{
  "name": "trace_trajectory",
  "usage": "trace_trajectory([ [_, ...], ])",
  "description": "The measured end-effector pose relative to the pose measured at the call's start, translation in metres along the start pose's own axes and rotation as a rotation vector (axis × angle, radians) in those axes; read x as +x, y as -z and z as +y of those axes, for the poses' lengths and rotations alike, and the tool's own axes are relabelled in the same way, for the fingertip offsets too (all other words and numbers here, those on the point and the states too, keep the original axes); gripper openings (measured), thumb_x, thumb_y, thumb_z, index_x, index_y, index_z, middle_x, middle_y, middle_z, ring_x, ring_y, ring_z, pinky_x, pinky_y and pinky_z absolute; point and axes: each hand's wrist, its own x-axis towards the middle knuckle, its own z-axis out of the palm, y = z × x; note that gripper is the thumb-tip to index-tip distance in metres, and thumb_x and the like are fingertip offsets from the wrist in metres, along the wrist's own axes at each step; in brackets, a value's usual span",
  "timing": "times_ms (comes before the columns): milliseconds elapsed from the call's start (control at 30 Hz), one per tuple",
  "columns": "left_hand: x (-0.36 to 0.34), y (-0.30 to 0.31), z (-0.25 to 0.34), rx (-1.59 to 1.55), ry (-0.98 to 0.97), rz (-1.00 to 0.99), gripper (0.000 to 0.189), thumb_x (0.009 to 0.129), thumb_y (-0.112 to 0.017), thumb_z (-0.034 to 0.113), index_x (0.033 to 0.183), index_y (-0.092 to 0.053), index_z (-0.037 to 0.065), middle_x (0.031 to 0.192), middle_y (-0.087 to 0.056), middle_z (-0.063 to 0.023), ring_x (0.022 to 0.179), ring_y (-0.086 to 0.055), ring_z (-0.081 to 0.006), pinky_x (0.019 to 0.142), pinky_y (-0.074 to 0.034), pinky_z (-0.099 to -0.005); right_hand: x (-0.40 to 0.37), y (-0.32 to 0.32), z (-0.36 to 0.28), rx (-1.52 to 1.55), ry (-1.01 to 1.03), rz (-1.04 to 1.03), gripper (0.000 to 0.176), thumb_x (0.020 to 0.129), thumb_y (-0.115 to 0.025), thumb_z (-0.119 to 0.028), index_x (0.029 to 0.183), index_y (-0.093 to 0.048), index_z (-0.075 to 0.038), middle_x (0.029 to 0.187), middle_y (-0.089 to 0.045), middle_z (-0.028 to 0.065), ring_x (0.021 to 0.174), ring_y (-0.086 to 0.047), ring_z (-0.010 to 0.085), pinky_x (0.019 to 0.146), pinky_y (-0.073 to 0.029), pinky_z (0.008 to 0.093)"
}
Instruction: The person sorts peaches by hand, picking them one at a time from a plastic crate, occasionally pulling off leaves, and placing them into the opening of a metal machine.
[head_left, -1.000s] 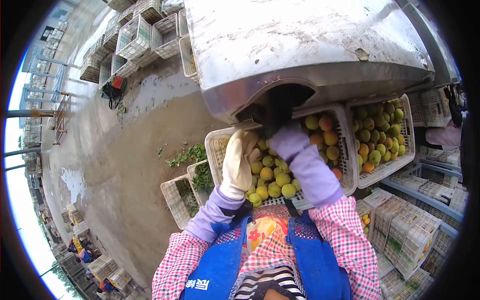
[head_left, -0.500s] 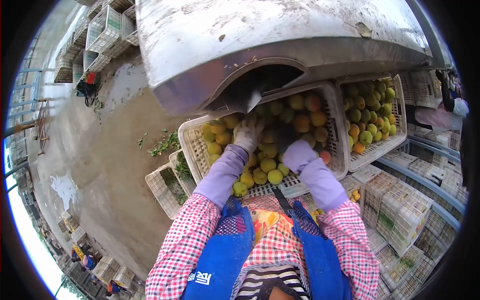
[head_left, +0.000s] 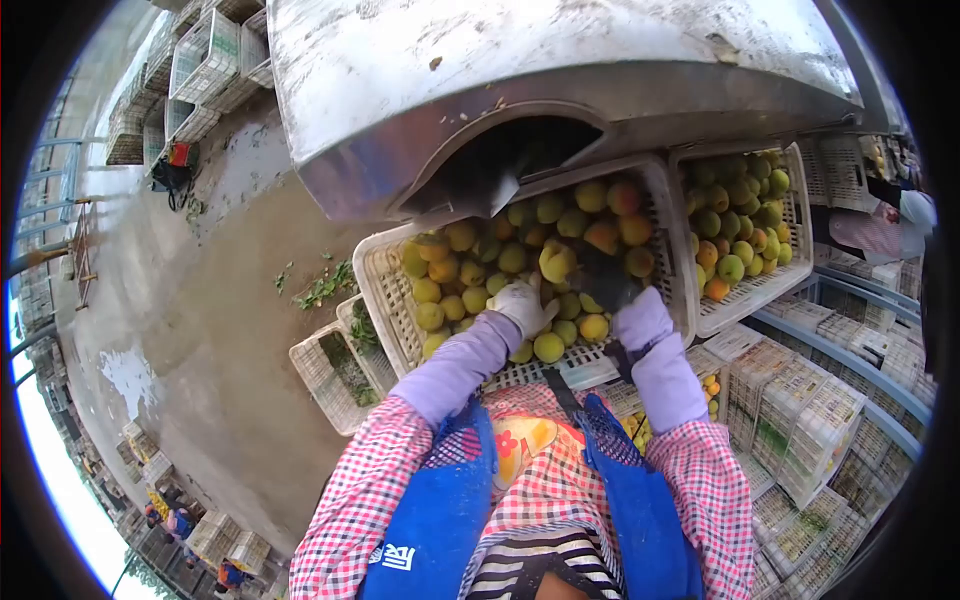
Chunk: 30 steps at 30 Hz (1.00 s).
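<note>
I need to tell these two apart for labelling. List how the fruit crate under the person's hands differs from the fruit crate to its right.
The near crate has the left hand and right hand among its fruit; the right crate has no hands in it. The near crate sits below the machine's dark opening; the right crate beside it. Near-crate fruit looks mostly yellow; right-crate fruit greener. Both are white lattice crates full of fruit.

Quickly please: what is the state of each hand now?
Left hand: on the fruit pile in the crate; grip cannot be told.
Right hand: beside one yellow fruit; grip cannot be told.
</note>
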Motion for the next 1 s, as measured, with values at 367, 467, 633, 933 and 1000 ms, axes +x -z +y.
trace_trajectory([
  [367,-0.109,0.131,-0.004,-1.693,-0.163,0.219,0.037,0.103,-0.058,0.017,0.135,-0.055,0.0,0.119,-0.066,-0.0088,0.11,-0.063,-0.0163,0.096,-0.052,-0.0303,-0.025,-0.058,-0.08,0.61,0.168,-0.111,0.084,0.083,-0.083,-0.029,0.153,-0.043,-0.006,0.145,-0.052,0.0129,0.133,-0.051,0.0228,0.111,-0.043,0.0371],
  [467,-0.129,0.139,-0.013,-1.599,-0.209,0.466,0.044,0.102,-0.058,0.019,0.141,-0.048,0.0,0.127,-0.061,-0.0106,0.114,-0.061,-0.0174,0.099,-0.052,-0.0322,-0.025,-0.071,-0.112,0.42,0.236,0.018,0.083,0.082,-0.081,-0.028,0.152,-0.043,-0.006,0.145,-0.049,0.0172,0.133,-0.051,0.0266,0.11,-0.045,0.0421],
  [633,-0.152,0.164,-0.002,-1.489,-0.246,0.6,0.048,0.1,-0.056,0.016,0.143,-0.045,0.0,0.133,-0.058,-0.0126,0.117,-0.06,-0.0197,0.1,-0.051,-0.0344,-0.038,-0.073,-0.151,0.068,0.385,0.276,0.083,0.083,-0.08,-0.031,0.149,-0.043,0.003,0.144,-0.051,0.022,0.132,-0.053,0.0326,0.109,-0.044,0.0428],
  [933,-0.157,0.184,0.006,-1.469,-0.283,0.687,0.052,0.099,-0.061,0.016,0.147,-0.044,0.001,0.129,-0.06,-0.0107,0.112,-0.061,-0.0157,0.094,-0.053,-0.0301,0.052,-0.057,-0.165,-0.264,0.583,0.611,0.083,0.082,-0.079,-0.043,0.141,-0.047,0.005,0.138,-0.052,0.0295,0.125,-0.054,0.0457,0.107,-0.045,0.0515],
  [1000,-0.163,0.181,0.004,-1.531,-0.231,0.634,0.053,0.099,-0.061,0.017,0.147,-0.044,0.001,0.129,-0.06,-0.0106,0.113,-0.061,-0.0162,0.095,-0.053,-0.0306,0.083,-0.068,-0.139,-0.53,0.579,0.809,0.083,0.083,-0.076,-0.046,0.143,-0.046,0.004,0.136,-0.053,0.0304,0.123,-0.054,0.0472,0.107,-0.045,0.0533],
])
